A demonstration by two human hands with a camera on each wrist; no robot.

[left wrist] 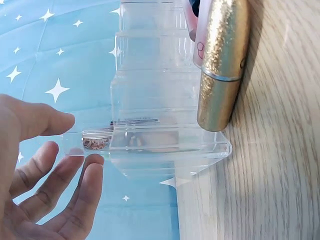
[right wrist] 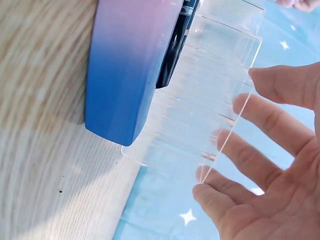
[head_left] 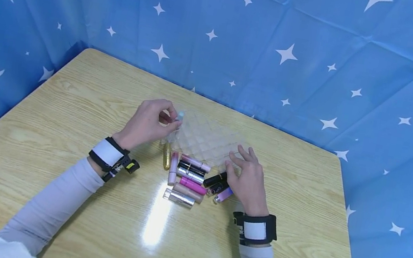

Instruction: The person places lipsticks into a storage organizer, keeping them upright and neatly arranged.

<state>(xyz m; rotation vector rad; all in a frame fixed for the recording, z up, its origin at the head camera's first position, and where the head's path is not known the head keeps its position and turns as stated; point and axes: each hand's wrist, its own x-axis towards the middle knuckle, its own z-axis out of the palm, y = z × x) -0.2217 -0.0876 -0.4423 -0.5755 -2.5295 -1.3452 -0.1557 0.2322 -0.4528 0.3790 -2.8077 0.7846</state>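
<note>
A clear acrylic lipstick organizer (head_left: 204,140) with slanted compartments stands on the table. My left hand (head_left: 154,117) pinches a lipstick tube (left wrist: 97,140) with a clear cap and a patterned silver band. Its lower part sits inside an end compartment of the organizer. At the organizer's opposite end, my right hand (head_left: 248,182) has its fingers spread and fairly straight, the fingertips (right wrist: 242,102) touching the clear side panel's edge. A glittery gold lipstick (left wrist: 222,70) lies close below the left hand. By the right hand lies a pink-to-blue lipstick tube (right wrist: 120,75).
Several more lipsticks lie in front of the organizer, among them a magenta one (head_left: 193,185), a silver one (head_left: 179,198) and a black one (head_left: 215,180). The wooden table (head_left: 89,228) ends at a blue curtain (head_left: 248,30) with white stars.
</note>
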